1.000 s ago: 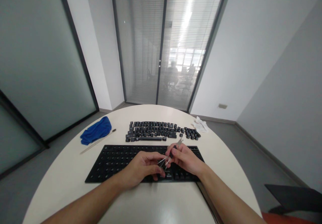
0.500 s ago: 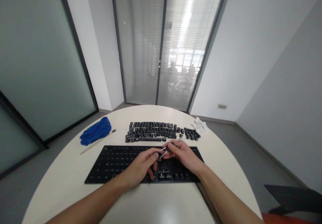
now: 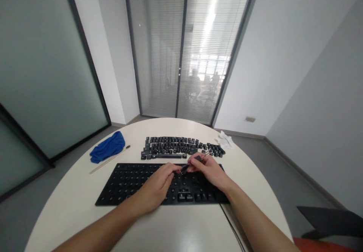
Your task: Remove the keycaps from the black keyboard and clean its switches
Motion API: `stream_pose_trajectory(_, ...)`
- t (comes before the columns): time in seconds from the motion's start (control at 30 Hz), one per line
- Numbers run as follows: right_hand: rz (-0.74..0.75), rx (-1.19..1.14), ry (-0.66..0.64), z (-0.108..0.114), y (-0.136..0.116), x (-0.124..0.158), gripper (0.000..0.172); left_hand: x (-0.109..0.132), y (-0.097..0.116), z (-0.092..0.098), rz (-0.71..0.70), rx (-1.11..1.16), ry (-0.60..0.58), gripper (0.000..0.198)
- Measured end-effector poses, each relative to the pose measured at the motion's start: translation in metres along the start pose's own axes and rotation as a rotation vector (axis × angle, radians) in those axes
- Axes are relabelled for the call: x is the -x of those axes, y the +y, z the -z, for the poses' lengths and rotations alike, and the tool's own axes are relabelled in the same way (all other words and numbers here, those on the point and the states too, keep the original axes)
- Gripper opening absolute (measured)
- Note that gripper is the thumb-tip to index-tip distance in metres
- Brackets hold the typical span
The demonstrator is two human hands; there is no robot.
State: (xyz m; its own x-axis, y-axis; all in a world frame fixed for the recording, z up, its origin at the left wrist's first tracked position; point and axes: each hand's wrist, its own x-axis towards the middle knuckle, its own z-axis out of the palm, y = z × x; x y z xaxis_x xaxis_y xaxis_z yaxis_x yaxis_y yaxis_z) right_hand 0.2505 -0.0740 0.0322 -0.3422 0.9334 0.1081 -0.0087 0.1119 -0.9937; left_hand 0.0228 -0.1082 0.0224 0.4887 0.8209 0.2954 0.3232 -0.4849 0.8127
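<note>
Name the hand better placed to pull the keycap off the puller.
The left hand: it touches the keycap at the tip of the puller, while the right hand is busy gripping that puller.

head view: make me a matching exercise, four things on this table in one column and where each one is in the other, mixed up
Things:
1. blue cloth
2. loose keycaps
3. white tissue
4. metal tool

Places:
a. in rows just behind the keyboard
b. held in the right hand
c. far left of the table, beside a thin stick
d. far right, past the end of the keycap rows

Pairs: 1-c, 2-a, 3-d, 4-b
</note>
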Motion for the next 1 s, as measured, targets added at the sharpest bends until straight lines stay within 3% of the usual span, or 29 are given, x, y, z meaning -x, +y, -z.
stream_pose_trajectory(0.13, 0.022, 0.249, -0.023, 0.008, -0.004, 0.004, 0.029, -0.001, -0.004, 0.003, -0.082, -0.253, -0.092, 0.039)
stream_pose_trajectory(0.27, 0.05, 0.436, -0.051, 0.016, -0.001, 0.007, 0.021, -0.001, -0.008, 0.006, -0.136, -0.339, -0.122, 0.039)
stream_pose_trajectory(0.47, 0.074, 0.465, -0.09, 0.02, -0.003, 0.01, 0.016, 0.003, -0.013, 0.014, -0.16, -0.333, -0.129, 0.043)
stream_pose_trajectory(0.6, 0.048, 0.528, -0.07, 0.024, -0.011, 0.011, 0.017, 0.001, -0.011, 0.023, -0.098, -0.362, -0.1, 0.043)
stream_pose_trajectory(0.8, 0.051, 0.608, -0.024, 0.034, -0.013, 0.011, 0.026, -0.002, -0.012, 0.036, -0.005, -0.347, -0.161, 0.034)
stream_pose_trajectory(1.0, 0.069, 0.637, 0.003, 0.038, -0.012, 0.011, 0.032, -0.004, -0.016, 0.033, -0.028, -0.322, -0.138, 0.027)
